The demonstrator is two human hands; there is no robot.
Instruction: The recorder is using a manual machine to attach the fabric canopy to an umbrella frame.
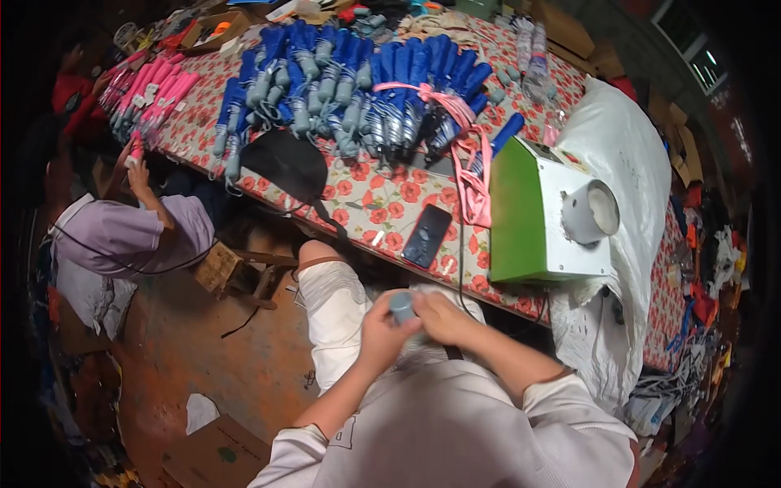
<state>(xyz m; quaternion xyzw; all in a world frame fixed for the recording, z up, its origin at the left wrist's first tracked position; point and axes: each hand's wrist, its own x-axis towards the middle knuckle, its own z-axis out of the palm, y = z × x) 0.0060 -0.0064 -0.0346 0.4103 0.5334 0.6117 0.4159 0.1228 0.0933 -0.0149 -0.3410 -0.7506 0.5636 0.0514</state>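
Left grip (381, 332) clasps a grey cylinder (402, 307); right grip (442, 315) blurred, can't tell; phone (427, 236) and green-sided machine (517, 215) beyond.

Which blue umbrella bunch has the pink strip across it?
The bunch on the right, left of the green-and-white machine. A pink strip crosses it; the looser blue umbrellas to its left have none.

Dark phone (427, 236) on the flowered tablecloth (382, 200) near centre; white sack (628, 138) at two o'clock; green-and-white machine (538, 224) at three; wooden stool (220, 271) at nine; cardboard box (214, 455) at seven.
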